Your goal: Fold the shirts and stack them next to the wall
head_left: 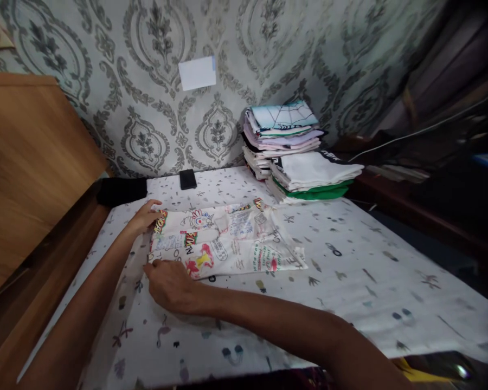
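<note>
A white garment [228, 238] covered in colourful lettering and cartoon drawings lies folded into a long strip on the patterned sheet. At its far left corner, my left hand [148, 215] has its fingers closed on the edge. My right hand [171, 284] is curled shut on the near left corner, knuckles up. The strip's right end lies loose and slightly uneven, with a small flap sticking out.
Folded clothes stand in a tall pile [284, 135] by the wall, with a lower pile [317, 173] before it. A black wallet-like item [187, 179] and a black cloth [122, 190] lie at the back. Wooden furniture [32, 162] borders the left. A phone-like object [443, 364] is near the front right.
</note>
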Motion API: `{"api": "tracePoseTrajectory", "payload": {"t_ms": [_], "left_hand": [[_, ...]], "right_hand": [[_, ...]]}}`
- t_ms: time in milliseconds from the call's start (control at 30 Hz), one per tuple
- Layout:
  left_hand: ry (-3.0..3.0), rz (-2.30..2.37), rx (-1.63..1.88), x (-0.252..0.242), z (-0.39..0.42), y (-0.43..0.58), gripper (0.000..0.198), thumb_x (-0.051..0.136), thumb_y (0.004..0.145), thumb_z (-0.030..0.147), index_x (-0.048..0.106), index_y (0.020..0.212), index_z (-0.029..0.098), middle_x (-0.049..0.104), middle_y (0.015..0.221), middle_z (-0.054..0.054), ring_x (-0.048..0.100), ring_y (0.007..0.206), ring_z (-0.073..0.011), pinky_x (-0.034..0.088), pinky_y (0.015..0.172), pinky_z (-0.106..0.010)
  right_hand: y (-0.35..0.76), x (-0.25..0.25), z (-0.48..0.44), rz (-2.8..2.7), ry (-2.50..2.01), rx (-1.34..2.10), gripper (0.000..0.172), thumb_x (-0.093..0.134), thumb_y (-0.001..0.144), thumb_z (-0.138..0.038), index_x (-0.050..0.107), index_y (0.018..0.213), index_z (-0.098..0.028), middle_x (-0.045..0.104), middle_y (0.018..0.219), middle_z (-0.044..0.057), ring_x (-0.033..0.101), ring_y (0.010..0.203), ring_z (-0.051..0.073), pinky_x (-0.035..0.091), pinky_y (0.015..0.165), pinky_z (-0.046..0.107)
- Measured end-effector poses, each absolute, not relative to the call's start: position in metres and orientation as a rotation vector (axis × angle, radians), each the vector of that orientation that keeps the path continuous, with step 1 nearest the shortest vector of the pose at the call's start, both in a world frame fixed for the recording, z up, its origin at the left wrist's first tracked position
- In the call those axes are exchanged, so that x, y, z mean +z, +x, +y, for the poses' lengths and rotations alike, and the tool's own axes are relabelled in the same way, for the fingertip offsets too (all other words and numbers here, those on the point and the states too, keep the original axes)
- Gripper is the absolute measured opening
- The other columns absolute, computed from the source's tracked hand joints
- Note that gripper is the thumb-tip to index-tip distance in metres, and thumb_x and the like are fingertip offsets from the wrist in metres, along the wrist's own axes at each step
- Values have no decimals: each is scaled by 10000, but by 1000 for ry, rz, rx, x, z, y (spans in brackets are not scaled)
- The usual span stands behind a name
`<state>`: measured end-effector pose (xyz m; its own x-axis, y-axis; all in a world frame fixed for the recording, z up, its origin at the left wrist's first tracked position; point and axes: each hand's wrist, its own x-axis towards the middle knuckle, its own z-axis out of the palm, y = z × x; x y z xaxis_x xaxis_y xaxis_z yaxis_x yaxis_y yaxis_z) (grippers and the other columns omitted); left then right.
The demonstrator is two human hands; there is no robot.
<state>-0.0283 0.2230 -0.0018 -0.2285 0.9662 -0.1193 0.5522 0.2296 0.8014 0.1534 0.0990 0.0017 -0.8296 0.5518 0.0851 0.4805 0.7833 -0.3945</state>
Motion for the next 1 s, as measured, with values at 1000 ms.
{"api": "tracePoseTrajectory", "payload": {"t_ms": [1000], "left_hand": [[1786,1562,741,-4,285,107,243,561,765,234,636,984,159,675,773,-24,628,669,-147,436,549,-221]], "right_hand": [[317,-6,115,-948,-1221,2074,121,529,853,-56,493,816,-165,572,518,-43,661,463,141,514,435,192]]}}
